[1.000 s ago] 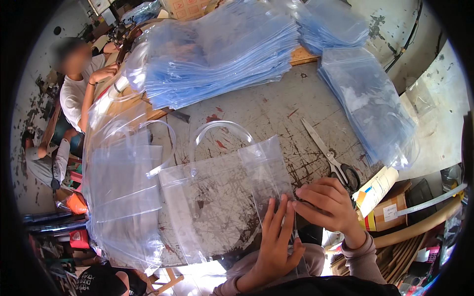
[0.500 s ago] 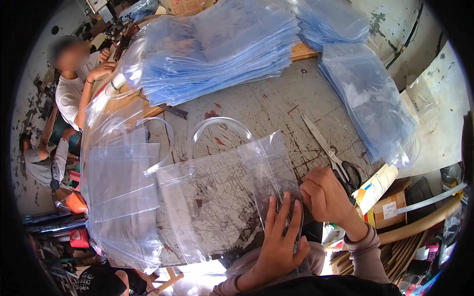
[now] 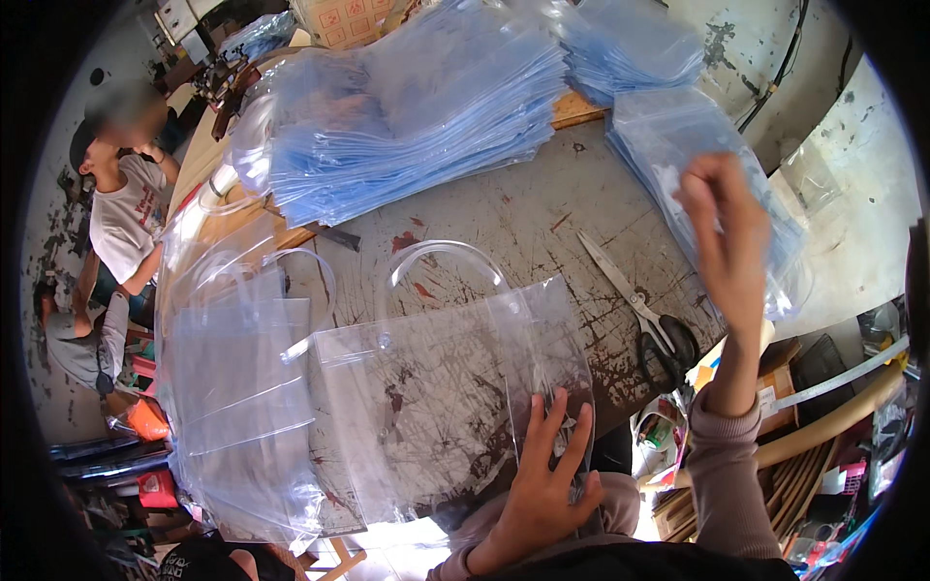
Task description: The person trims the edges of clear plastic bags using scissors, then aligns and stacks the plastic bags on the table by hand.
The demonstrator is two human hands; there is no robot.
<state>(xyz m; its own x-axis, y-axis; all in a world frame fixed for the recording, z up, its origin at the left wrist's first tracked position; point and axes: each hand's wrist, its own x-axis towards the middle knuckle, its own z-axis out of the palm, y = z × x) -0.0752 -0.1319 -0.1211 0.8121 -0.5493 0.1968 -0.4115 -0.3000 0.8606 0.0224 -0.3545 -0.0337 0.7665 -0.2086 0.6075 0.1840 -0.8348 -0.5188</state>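
Observation:
A clear plastic bag (image 3: 441, 407) with a looped tube handle (image 3: 448, 249) lies flat on the worn grey tabletop. My left hand (image 3: 547, 474) presses on its right side, fingers spread and stretched out. My right hand (image 3: 722, 208) is raised above the right-hand stack of clear bluish plastic bags (image 3: 668, 131). Its fingers are curled and slightly blurred, and no object shows in them. A pair of scissors (image 3: 639, 310) with black handles rests on the table, between the bag and that stack.
More clear handled bags (image 3: 242, 387) lie in a pile at the left. Large stacks of bluish plastic sheets (image 3: 417, 116) fill the far side. A co-worker (image 3: 121, 208) sits at the far left. Cardboard and rolled material (image 3: 823, 436) stand beside the table at the right.
My right hand has left the bag's right edge and moved up and away, over the right-hand stack. My left hand stays flat on the bag. The view has shifted slightly.

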